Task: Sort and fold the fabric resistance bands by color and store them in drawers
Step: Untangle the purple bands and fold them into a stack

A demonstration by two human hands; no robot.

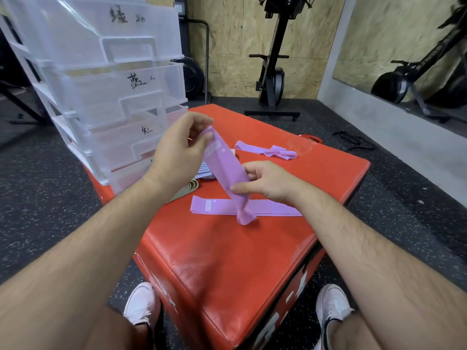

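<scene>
Head view showed the left hand (182, 150) pinching the upper end of a purple band (227, 170) and the right hand (267, 183) gripping its lower part between thumb and fingers, the band slanting above the middle of the red box (227, 261). Its loose lower end hung over a second purple band (214, 205) lying flat on the box, while a third, crumpled purple band (265, 150) lay farther off to the right. The clear drawer unit (113, 84) stood on the box's far left corner, its drawers pulled partly out.
</scene>
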